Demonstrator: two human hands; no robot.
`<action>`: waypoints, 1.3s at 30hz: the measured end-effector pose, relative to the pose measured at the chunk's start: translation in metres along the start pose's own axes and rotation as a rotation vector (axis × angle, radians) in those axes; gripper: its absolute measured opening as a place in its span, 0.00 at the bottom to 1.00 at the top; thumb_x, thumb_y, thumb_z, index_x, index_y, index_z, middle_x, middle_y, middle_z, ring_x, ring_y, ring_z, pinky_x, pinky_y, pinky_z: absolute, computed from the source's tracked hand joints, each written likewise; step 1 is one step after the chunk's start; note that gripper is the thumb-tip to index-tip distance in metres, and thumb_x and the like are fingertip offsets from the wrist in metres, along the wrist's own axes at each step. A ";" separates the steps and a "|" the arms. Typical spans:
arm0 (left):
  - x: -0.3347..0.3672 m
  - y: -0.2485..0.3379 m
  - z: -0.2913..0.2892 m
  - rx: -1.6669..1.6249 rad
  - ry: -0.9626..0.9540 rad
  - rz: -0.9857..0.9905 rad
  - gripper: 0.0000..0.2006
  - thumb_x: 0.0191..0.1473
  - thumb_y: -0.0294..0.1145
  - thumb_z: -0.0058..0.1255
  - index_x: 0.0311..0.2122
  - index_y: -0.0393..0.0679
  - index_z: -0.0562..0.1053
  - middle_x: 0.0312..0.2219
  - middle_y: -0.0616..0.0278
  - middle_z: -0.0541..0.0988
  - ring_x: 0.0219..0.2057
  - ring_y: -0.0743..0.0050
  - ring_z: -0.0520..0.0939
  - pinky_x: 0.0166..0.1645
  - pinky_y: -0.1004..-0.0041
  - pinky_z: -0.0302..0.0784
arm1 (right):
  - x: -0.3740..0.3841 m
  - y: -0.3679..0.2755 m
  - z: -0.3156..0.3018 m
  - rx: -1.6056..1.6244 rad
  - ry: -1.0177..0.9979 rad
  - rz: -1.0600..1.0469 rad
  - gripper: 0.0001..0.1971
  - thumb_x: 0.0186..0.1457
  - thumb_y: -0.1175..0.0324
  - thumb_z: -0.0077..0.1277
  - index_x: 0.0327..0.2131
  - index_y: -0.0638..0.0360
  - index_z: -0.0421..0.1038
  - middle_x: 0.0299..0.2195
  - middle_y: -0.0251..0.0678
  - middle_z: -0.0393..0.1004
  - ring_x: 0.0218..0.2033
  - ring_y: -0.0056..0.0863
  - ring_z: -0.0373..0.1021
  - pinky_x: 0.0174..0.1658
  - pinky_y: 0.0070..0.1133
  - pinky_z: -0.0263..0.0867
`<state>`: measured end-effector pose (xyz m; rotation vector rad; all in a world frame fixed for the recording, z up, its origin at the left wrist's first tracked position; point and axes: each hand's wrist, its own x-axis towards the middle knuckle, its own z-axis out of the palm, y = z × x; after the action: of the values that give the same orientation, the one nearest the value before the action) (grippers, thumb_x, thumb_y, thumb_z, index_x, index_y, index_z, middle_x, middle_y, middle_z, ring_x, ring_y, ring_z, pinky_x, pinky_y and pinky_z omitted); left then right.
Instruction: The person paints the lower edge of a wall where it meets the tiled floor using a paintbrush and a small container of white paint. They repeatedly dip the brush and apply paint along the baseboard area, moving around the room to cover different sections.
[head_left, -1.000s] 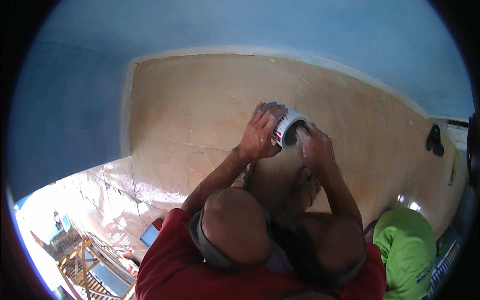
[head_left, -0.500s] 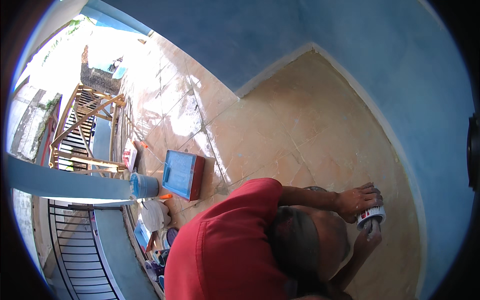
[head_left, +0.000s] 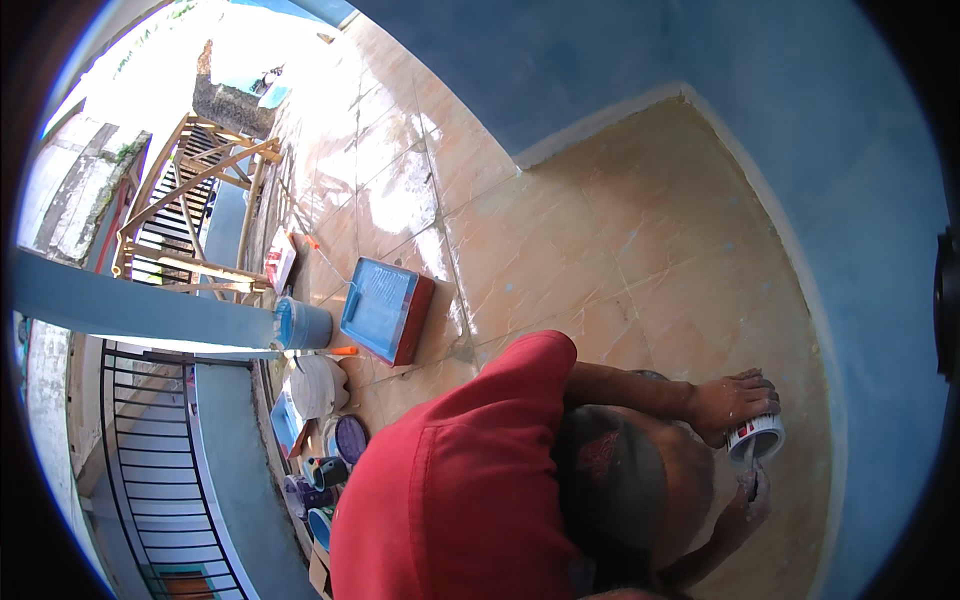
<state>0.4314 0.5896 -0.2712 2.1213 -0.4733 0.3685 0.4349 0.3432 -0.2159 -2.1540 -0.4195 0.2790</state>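
My left hand (head_left: 735,403) is closed over the side of a small white tub (head_left: 741,436) with red print. The tub is tilted, so its round mouth shows toward the lower right. Just below that mouth, my right hand (head_left: 750,494) pinches a thin, light-coloured tool (head_left: 750,455) whose tip reaches to the tub's opening. Its exact kind is too small to make out. Whitish smears mark both hands. Between my arms is my bent knee (head_left: 685,480), with my red sleeve (head_left: 540,360) to the left.
A blue wall (head_left: 860,250) with a pale lower edge bounds the tiled floor (head_left: 570,270). To the left lie a paint tray (head_left: 378,308), an orange-handled roller (head_left: 313,242), a blue bucket (head_left: 305,325), a white container (head_left: 316,388) and a wooden frame (head_left: 190,200).
My right hand has drawn back from the tub's mouth, baring the thin tool. The tub has tipped, showing more of its inside. The whole view has shifted slightly.
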 end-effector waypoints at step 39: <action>0.004 -0.005 -0.041 0.149 -0.007 -0.368 0.53 0.37 0.35 0.78 0.67 0.34 0.59 0.59 0.41 0.70 0.61 0.39 0.74 0.64 0.49 0.72 | 0.132 0.265 -0.007 1.014 1.212 0.268 0.07 0.64 0.66 0.60 0.32 0.51 0.73 0.23 0.24 0.71 0.20 0.16 0.65 0.23 0.20 0.60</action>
<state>0.4339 0.6255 -0.2505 2.2974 -0.0537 0.1890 0.6095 0.2469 -0.4349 -1.0419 0.6063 -0.5686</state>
